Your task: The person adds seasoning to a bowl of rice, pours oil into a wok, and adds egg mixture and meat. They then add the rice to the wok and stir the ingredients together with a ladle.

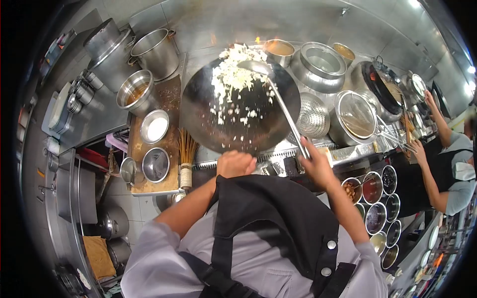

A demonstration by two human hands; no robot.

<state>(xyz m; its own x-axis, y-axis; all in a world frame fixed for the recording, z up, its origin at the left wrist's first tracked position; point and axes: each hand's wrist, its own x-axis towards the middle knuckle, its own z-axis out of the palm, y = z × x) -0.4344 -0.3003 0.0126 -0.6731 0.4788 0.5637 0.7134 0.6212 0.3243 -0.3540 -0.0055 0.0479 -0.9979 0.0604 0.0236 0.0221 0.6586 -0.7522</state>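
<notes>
Pale white and yellow chopped food (233,72) is heaped at the far side of the dark wok (203,109), with loose bits scattered in and over its middle. My left hand (236,164) is closed in a fist at the wok's near rim; the part it grips is covered by the fingers. In my right hand (318,165) is the long handle of a metal ladle (284,107). The ladle's bowl is in the far part of the wok, against the food.
Left of the wok, a board (171,111) holds metal bowls and a bamboo brush (187,154). A perforated skimmer (313,116) and a strainer over a pot (355,115) are at the right. Sauce containers (376,218) stand lower right. Another person (447,169) works at far right.
</notes>
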